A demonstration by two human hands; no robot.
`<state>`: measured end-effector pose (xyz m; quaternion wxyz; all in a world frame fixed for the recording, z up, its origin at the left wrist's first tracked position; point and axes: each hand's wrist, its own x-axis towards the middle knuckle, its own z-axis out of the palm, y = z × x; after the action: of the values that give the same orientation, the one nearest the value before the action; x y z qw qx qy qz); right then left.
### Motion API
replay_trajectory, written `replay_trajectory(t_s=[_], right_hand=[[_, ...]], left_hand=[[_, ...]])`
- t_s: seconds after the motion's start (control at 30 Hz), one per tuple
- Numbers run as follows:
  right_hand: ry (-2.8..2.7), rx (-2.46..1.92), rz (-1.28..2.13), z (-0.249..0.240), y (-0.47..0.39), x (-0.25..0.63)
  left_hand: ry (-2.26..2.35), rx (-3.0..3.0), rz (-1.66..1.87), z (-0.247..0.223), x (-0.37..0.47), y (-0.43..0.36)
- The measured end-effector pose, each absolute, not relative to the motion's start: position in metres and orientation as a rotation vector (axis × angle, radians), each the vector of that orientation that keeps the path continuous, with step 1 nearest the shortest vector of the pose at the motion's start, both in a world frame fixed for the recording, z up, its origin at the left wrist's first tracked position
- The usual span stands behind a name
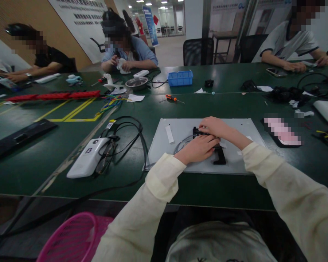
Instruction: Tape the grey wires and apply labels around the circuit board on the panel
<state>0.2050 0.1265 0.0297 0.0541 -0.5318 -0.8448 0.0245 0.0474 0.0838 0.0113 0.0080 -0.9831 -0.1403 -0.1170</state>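
A black bracket-like part (220, 157) lies on a light grey board (161, 145) in front of me. My left hand (198, 148) rests over the middle of the part from the left, fingers bent onto it. Above it, my right hand (211, 126) reaches in from the right, its fingertips pressed on the part's upper end. Both hands touch the part and cover much of it. A thin grey cable curves out beside my left hand. White paper strips (169, 134) lie on the board.
Left of the board are a white power bank (88, 157) and looped black cables (140, 134). A phone (282, 133) lies right. Beyond are an orange screwdriver (171, 97), a blue basket (180, 78) and a metal bowl (136, 83). Several people sit around the table.
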Motion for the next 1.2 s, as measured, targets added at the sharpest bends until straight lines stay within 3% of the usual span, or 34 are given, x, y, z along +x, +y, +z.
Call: replay_trajectory(t_s=[0.17,0.3,0.4,0.53,0.87,1.13,1.2], right_hand=[[-2.430,-1.587,0.130,0.037,0.118,0.218],[-2.310,-1.545,0.162,0.047,0.095,0.226],[-2.301,-1.491,0.208,0.048,0.069,0.224],[-2.337,-1.395,0.189,0.037,0.035,0.208],[-2.428,-1.134,-0.015,0.009,0.012,0.182],[-2.418,-1.059,-0.004,0.003,0.004,0.176],[-2.398,-1.049,0.000,0.004,0.003,0.175]], left_hand=[[-0.583,-3.091,-0.548,0.034,0.035,0.094],[-1.115,-2.886,-0.789,0.050,0.004,0.123],[-1.592,-2.636,-0.875,0.043,-0.026,0.148],[-1.878,-2.611,-0.779,0.019,-0.053,0.169],[-1.979,-2.692,-0.713,0.014,-0.056,0.173],[-1.948,-2.908,-1.493,0.058,-0.058,0.139],[-1.957,-3.002,-1.550,0.062,-0.058,0.128]])
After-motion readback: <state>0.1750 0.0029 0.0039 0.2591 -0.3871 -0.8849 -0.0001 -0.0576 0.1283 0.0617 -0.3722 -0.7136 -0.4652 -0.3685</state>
